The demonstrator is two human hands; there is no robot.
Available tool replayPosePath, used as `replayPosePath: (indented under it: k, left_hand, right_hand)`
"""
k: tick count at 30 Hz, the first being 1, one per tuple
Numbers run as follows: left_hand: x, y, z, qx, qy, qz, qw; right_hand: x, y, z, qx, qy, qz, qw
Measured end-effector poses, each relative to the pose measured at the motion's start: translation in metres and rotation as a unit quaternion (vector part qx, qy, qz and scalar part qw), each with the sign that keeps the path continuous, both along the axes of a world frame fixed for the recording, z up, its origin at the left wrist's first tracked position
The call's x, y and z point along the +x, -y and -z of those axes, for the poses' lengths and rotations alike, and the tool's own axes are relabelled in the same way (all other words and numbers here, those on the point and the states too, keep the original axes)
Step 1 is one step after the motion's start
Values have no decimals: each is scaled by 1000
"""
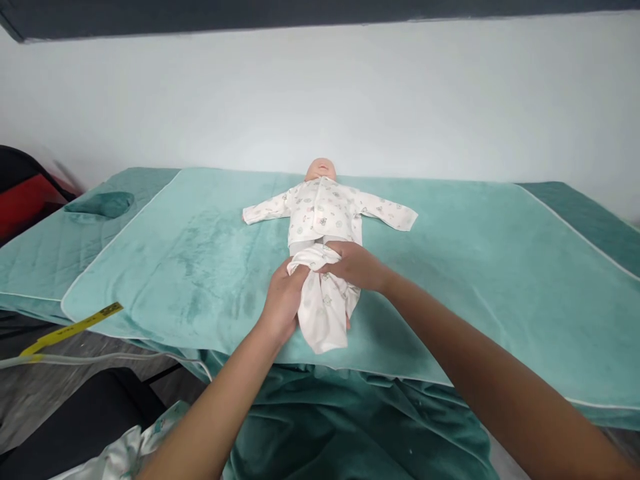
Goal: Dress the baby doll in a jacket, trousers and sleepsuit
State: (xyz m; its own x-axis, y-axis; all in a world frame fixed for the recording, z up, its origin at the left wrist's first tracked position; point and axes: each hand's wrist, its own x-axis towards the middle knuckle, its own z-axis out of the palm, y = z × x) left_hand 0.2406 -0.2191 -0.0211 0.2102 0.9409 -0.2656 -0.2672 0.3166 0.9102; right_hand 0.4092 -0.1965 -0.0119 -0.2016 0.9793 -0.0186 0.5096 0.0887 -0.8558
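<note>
A baby doll [321,171] lies on its back on a teal towel [200,267], head toward the wall, arms spread in a white printed top [325,210]. White printed trousers [324,307] cover its legs. My left hand [284,300] is closed on the trousers' waistband at the doll's left side as I see it. My right hand [356,264] grips the waistband on the other side, fingers curled over the bunched cloth at the doll's waist.
The towel covers a teal quilted mattress [35,260] against a white wall. A folded teal cloth [103,203] lies at the far left. A yellow tape [70,330] sticks out below the left edge. More teal fabric [350,427] hangs at the front; a black and red object [25,193] stands left.
</note>
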Motion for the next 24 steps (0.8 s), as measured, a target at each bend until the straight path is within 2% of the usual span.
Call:
replayPosePath:
  k: [2, 6, 7, 9, 12, 15, 20, 22, 24]
  left_hand:
    - [-4, 9, -1, -5, -33, -7, 999]
    - [-14, 18, 2, -14, -61, 64, 996]
    - [-15, 17, 5, -17, -54, 66, 996]
    - [-15, 14, 10, -18, -27, 33, 999]
    - [-10, 6, 15, -1, 25, -31, 999]
    - [-4, -1, 15, 16, 51, -53, 997]
    - [2, -7, 14, 28, 42, -47, 998]
    - [4, -8, 15, 47, 18, -60, 997]
    - [5, -9, 14, 57, 9, -70, 996]
  right_hand:
    - [0, 2, 0, 0, 21, 9, 1000]
    - [1, 4, -2, -7, 28, -1, 1000]
    - [1, 3, -4, -17, 32, -8, 999]
    - [3, 2, -10, -55, 46, -37, 997]
    - [6, -1, -20, -131, 51, -114, 984]
    - [8, -4, -24, -165, -2, -158, 974]
    - [9, -6, -13, -145, -159, -83, 973]
    - [8, -6, -9, -146, -221, -82, 961]
    - [6, -5, -7, -146, -239, -94, 955]
